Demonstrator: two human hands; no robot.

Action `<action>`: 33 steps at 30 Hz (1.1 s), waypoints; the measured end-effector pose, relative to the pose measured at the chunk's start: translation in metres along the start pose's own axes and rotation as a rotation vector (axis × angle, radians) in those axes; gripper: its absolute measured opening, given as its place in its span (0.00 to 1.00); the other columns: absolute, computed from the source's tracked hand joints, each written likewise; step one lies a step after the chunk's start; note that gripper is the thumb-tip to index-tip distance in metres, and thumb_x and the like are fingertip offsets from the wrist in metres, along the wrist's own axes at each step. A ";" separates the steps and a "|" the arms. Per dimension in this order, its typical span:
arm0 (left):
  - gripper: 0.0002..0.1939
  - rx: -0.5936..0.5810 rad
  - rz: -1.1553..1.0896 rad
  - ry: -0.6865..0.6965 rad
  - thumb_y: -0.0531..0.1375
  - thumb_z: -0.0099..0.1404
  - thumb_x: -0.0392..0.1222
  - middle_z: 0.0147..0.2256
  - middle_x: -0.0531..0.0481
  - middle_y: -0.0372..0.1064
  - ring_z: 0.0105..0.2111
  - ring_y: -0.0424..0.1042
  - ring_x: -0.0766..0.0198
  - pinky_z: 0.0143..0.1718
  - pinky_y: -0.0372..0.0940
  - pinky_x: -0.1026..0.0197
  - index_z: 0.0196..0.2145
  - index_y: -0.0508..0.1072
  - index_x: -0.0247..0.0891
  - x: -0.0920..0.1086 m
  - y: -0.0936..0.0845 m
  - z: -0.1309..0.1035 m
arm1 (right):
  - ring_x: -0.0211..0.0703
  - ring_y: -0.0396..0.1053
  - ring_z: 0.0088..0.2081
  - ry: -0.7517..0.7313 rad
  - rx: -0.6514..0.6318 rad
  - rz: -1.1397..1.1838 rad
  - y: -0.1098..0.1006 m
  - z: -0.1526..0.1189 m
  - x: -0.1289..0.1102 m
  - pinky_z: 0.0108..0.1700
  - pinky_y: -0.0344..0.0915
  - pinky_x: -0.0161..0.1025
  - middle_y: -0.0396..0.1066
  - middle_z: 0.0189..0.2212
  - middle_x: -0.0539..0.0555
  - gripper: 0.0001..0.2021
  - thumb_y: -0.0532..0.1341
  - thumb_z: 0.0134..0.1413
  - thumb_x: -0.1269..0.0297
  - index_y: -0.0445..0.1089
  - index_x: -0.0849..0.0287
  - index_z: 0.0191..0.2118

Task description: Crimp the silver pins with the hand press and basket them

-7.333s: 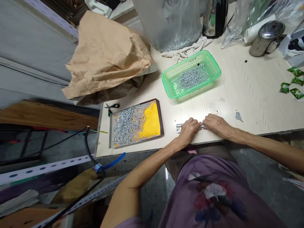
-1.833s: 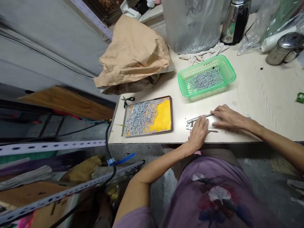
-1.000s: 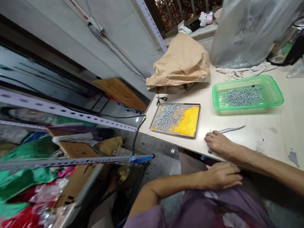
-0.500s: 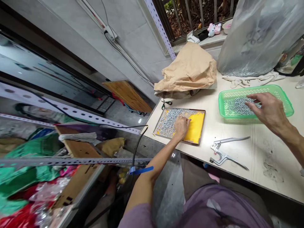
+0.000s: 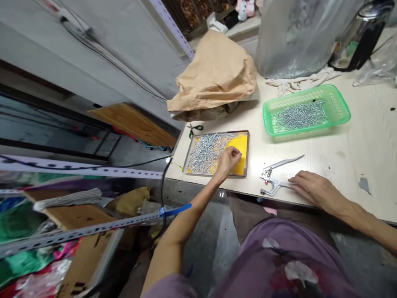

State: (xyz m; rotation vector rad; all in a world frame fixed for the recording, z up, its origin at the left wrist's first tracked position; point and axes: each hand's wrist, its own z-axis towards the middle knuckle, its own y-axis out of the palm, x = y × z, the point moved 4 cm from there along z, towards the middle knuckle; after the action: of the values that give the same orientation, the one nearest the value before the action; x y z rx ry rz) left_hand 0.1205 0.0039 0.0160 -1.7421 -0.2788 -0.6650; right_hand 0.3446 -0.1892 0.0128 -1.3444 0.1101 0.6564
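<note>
My left hand (image 5: 228,160) is closed in a pinch over the shallow tray (image 5: 247,153). Whatever its fingertips hold is too small to make out. Many small silver metal pins (image 5: 203,153) cover the tray's left side, and its yellow bottom shows at the right. On the table near the front edge lie metal snap-fastener pliers (image 5: 274,185), their handles spread apart. My right hand (image 5: 319,190) has its fingers closed over the lower handle, hiding its end. Behind the pliers stands a green plastic basket (image 5: 310,131), with more of the silver pins on its bottom.
Dark-handled scissors (image 5: 194,129) lie behind the tray, beside a crumpled brown paper bag (image 5: 217,74). A large clear plastic bag (image 5: 288,41) and an electric kettle (image 5: 361,37) stand at the back. A metal shelf rail (image 5: 93,229) and a black cable (image 5: 163,186) are at left.
My right hand has come down from above the green basket to the pliers' lower handle. My left hand has risen slightly off the pins, pinching. The view has shifted to the right.
</note>
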 end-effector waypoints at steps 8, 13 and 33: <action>0.07 -0.541 -0.373 -0.329 0.63 0.56 0.40 0.15 0.60 0.61 0.12 0.50 0.76 0.15 0.45 0.70 0.26 0.73 0.33 0.028 0.062 -0.084 | 0.44 0.67 0.32 0.069 -0.062 -0.179 0.023 -0.024 0.000 0.33 0.59 0.38 0.69 0.30 0.55 0.10 0.53 0.66 0.68 0.71 0.60 0.36; 0.11 -0.556 -0.256 -0.341 0.61 0.58 0.42 0.13 0.60 0.58 0.12 0.50 0.76 0.15 0.44 0.69 0.22 0.70 0.33 0.028 0.066 -0.083 | 0.42 0.65 0.30 0.085 -0.076 -0.153 0.022 -0.024 -0.005 0.32 0.57 0.37 0.69 0.30 0.55 0.11 0.52 0.66 0.70 0.70 0.60 0.36; 0.15 -0.795 -0.191 -0.482 0.61 0.61 0.36 0.13 0.60 0.60 0.11 0.53 0.77 0.13 0.49 0.71 0.19 0.65 0.34 0.035 0.078 -0.086 | 0.45 0.66 0.35 0.131 -0.178 -0.136 0.016 -0.024 0.009 0.34 0.59 0.39 0.71 0.37 0.59 0.08 0.54 0.65 0.67 0.70 0.60 0.38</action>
State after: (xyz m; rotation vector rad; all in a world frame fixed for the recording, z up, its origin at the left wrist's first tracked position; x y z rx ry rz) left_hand 0.1640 -0.1052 -0.0144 -2.6669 -0.5706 -0.5080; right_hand 0.3516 -0.2072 -0.0108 -1.5523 0.0655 0.4714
